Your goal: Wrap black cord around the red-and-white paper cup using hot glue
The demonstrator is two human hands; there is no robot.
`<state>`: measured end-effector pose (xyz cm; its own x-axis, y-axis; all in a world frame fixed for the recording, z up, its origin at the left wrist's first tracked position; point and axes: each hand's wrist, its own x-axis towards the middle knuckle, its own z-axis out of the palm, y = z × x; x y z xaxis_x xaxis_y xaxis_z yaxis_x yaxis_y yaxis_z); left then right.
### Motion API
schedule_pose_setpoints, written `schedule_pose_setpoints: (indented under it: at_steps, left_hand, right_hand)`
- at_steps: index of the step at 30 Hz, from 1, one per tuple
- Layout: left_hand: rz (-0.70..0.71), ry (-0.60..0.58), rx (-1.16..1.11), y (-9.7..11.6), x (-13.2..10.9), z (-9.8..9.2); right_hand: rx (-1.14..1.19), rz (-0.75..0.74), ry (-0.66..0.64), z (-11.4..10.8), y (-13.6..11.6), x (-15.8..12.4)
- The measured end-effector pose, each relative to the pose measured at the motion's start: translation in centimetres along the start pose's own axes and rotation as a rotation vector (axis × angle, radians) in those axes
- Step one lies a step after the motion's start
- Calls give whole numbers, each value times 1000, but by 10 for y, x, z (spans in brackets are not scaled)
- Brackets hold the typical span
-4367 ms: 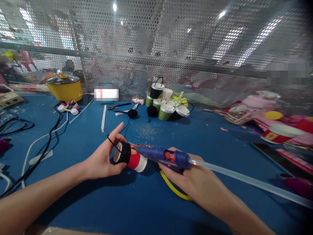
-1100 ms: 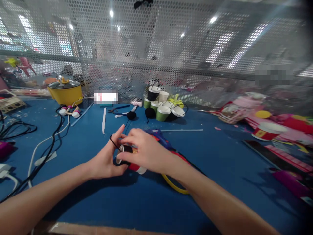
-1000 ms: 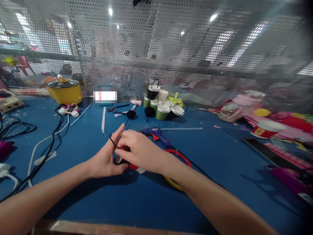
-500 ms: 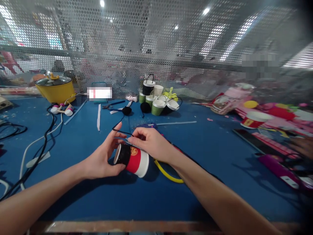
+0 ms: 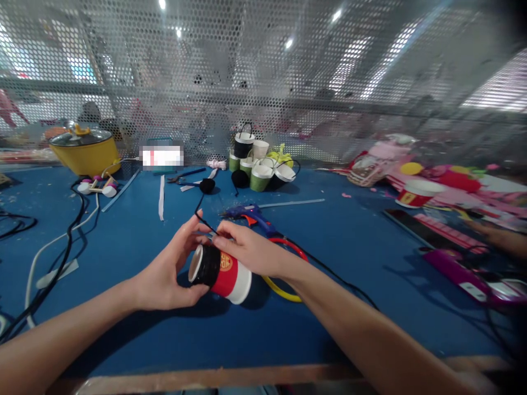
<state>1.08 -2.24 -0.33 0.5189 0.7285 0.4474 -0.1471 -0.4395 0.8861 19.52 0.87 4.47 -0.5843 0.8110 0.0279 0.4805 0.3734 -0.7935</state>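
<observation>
My left hand (image 5: pixel 167 274) grips a red and white paper cup (image 5: pixel 220 270) on its side, a black band round its rim end. My right hand (image 5: pixel 247 249) pinches a thin black cord (image 5: pixel 202 220) and presses it against the black band on top of the cup. The cord runs up over my left index finger. The blue glue gun (image 5: pixel 249 214) lies on the blue table (image 5: pixel 164 329) just behind my right hand, with a clear glue stick (image 5: pixel 292 203) sticking out to the right.
Green, white and black cups with cord handles (image 5: pixel 259 164) stand at the back by the mesh wall. A yellow pot (image 5: pixel 84 151) is at the back left, cables (image 5: pixel 66 247) run down the left, craft clutter (image 5: pixel 432 181) lies right. Red and yellow loops (image 5: pixel 284 285) lie under my right wrist.
My right hand put down the glue gun, which now lies behind it, and took hold of the black cord. The cup has tipped a little and the cord end now sits on the band.
</observation>
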Motion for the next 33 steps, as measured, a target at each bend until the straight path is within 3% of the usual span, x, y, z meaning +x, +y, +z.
schedule_pose_setpoints:
  at_steps: [4, 11, 19, 33]
  left_hand:
    - [-41, -27, -18, -2, 1, -3]
    - [-339, -88, -108, 2, 7, -15]
    - [-507, 43, -122, 2, 9, -9]
    - [-402, 49, -175, -1, 5, -6]
  right_hand:
    - [-83, 22, 33, -1, -2, -3]
    - [-279, 54, 130, 3, -4, -5]
    - [-401, 38, 136, 17, -12, -10]
    - [-246, 67, 82, 11, -11, -11]
